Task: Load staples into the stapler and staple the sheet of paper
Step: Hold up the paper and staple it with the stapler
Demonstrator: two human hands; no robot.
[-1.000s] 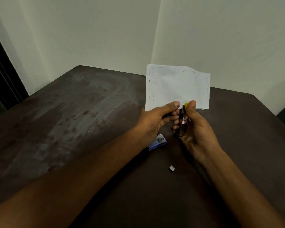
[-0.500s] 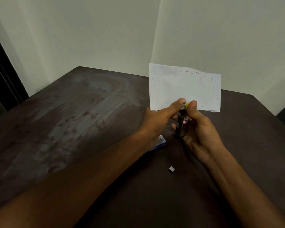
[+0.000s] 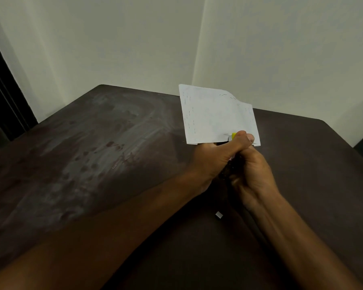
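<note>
A white sheet of paper (image 3: 216, 116), dotted with several staples, stands upright above the table, its top right corner curling. Its lower edge sits in the jaws of a small dark stapler (image 3: 233, 136) with a yellow tip, mostly hidden between my hands. My right hand (image 3: 250, 176) wraps around the stapler from below. My left hand (image 3: 214, 160) presses against it, thumb lying across the stapler's top at the paper's edge. The blue staple box is hidden behind my left hand.
A small silvery block of staples (image 3: 219, 215) lies on the dark brown table (image 3: 92, 153) under my wrists. A loose staple (image 3: 113, 166) lies to the left. Pale walls meet in a corner behind the table; a dark doorway (image 3: 0, 105) is at left.
My left thumb has slid over the stapler's top and both hands have closed together on it. The paper has shifted and its right corner now curls; the blue box is covered.
</note>
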